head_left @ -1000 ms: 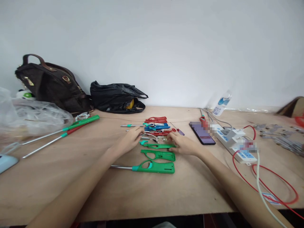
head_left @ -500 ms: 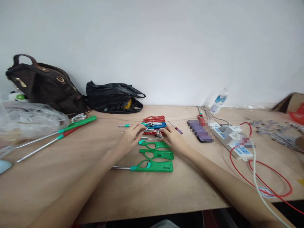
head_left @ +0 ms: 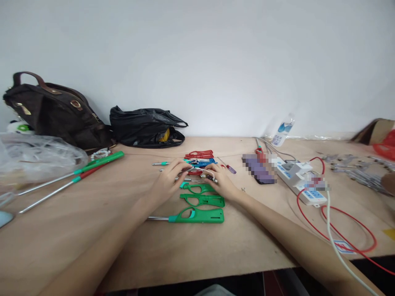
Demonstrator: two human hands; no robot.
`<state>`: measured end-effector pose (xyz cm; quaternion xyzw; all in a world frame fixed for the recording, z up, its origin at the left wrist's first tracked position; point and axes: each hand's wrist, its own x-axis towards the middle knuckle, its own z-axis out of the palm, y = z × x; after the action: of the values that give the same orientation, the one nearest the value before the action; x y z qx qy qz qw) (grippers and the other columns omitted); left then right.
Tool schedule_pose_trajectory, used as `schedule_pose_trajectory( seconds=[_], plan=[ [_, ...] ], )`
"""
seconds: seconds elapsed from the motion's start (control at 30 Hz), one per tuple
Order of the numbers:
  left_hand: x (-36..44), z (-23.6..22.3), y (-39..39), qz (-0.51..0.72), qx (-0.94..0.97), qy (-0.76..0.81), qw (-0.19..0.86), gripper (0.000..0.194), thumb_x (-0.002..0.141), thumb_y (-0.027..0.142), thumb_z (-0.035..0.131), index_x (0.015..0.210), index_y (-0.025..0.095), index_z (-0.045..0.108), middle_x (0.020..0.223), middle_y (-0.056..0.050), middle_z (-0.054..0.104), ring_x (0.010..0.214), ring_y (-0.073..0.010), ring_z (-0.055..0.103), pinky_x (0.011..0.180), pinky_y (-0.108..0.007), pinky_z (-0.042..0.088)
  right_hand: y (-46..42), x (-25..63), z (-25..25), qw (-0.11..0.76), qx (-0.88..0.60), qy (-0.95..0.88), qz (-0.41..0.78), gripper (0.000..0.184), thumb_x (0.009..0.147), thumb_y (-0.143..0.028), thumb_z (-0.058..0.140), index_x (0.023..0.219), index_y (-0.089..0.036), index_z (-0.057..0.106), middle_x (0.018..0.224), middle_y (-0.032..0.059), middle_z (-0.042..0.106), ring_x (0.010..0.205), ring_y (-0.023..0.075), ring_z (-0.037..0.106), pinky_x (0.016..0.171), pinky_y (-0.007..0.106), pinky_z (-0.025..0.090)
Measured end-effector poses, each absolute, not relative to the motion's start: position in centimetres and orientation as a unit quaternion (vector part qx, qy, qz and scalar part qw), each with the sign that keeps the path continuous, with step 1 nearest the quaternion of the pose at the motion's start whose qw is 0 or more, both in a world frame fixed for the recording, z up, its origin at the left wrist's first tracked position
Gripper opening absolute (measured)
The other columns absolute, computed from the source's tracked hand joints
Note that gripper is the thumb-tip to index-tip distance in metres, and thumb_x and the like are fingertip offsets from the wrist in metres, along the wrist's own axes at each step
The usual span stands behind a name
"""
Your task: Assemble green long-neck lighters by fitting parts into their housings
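Observation:
My left hand point(head_left: 169, 180) and my right hand point(head_left: 222, 181) face each other over a row of stick lighters. A white wire point(head_left: 202, 169) runs between their fingertips, above a red lighter half point(head_left: 195, 173). My right fingers close on a small dark, wired lighter part point(head_left: 210, 177). My left fingers are bent together at the wire's other end; what they pinch is partly hidden. A metal tube point(head_left: 184, 179) shows under the left fingers. Nearer me lie green lighter halves point(head_left: 202, 200) and a green lighter point(head_left: 203, 216). Behind are a blue lighter point(head_left: 205, 163) and a red lighter shell point(head_left: 200, 154).
Right of the hands are a screwdriver point(head_left: 231, 169), a phone point(head_left: 261, 169), a power strip point(head_left: 296, 183) with cables, a bottle point(head_left: 283, 130) and metal parts point(head_left: 364, 174). Leftward lie long lighters point(head_left: 101, 161), a plastic bag point(head_left: 37, 158), a black bag point(head_left: 145, 125) and a backpack point(head_left: 58, 111).
My right fingers have curled further in, and the dark wired part shows more plainly at their tips. The left hand is nearly unchanged. The whole view has shifted slightly.

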<state>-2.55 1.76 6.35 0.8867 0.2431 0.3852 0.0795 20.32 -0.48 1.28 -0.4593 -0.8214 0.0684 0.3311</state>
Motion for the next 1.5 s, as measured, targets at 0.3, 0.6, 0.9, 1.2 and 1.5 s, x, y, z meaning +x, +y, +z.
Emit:
schedule_pose_trajectory(
  seconds=[0.3, 0.6, 0.9, 1.2, 1.5],
  plan=[
    [-5.0, 6.9, 2.8, 0.289, 0.918, 0.227, 0.151, 0.02, 0.095, 0.021, 0.044, 0.103, 0.019, 0.063, 0.101, -0.005, 0.062, 0.093, -0.0173, 0.058, 0.08, -0.028, 0.047, -3.3, 22.2, 4.0, 0.373, -0.456, -0.794, 0.152, 0.01, 0.089, -0.028, 0.058, 0.085, -0.018, 0.058, 0.082, 0.0033, 0.061, 0.077, 0.0174, 0.056, 0.071, 0.03, 0.046],
    [-6.6, 5.4, 2.6, 0.24, 0.897, 0.257, 0.268, 0.023, 0.092, 0.032, 0.05, 0.093, 0.018, 0.067, 0.086, -0.005, 0.061, 0.074, -0.0141, 0.058, 0.059, -0.021, 0.045, -5.7, 21.0, 1.8, 0.343, -0.445, -0.819, 0.115, 0.014, 0.093, -0.031, 0.051, 0.09, -0.02, 0.06, 0.084, 0.0059, 0.059, 0.08, 0.0202, 0.057, 0.071, 0.033, 0.047],
    [-6.6, 5.8, 2.3, 0.224, 0.888, 0.261, 0.306, 0.025, 0.09, 0.037, 0.053, 0.094, 0.017, 0.067, 0.09, -0.006, 0.063, 0.077, -0.0146, 0.057, 0.061, -0.021, 0.046, -6.3, 21.2, 2.5, 0.386, -0.453, -0.796, 0.116, 0.011, 0.093, -0.027, 0.051, 0.095, -0.019, 0.058, 0.092, 0.0072, 0.06, 0.088, 0.021, 0.057, 0.08, 0.035, 0.047],
    [-6.8, 4.3, 2.7, 0.165, 0.914, 0.268, 0.257, 0.017, 0.089, 0.027, 0.05, 0.093, 0.018, 0.065, 0.087, -0.004, 0.064, 0.072, -0.0144, 0.055, 0.062, -0.022, 0.042, -5.9, 21.1, 1.2, 0.31, -0.477, -0.815, 0.117, 0.007, 0.09, -0.022, 0.051, 0.087, -0.019, 0.057, 0.09, 0.0062, 0.059, 0.088, 0.0204, 0.056, 0.077, 0.034, 0.047],
    [-6.5, 4.1, 2.3, 0.145, 0.923, 0.264, 0.239, 0.013, 0.084, 0.016, 0.052, 0.091, 0.018, 0.063, 0.085, -0.003, 0.06, 0.076, -0.0157, 0.055, 0.067, -0.024, 0.043, -6.0, 21.0, 0.9, 0.28, -0.486, -0.823, 0.093, 0.003, 0.088, -0.019, 0.053, 0.086, -0.02, 0.056, 0.089, 0.0059, 0.058, 0.084, 0.0201, 0.055, 0.073, 0.033, 0.046]
  ],
)
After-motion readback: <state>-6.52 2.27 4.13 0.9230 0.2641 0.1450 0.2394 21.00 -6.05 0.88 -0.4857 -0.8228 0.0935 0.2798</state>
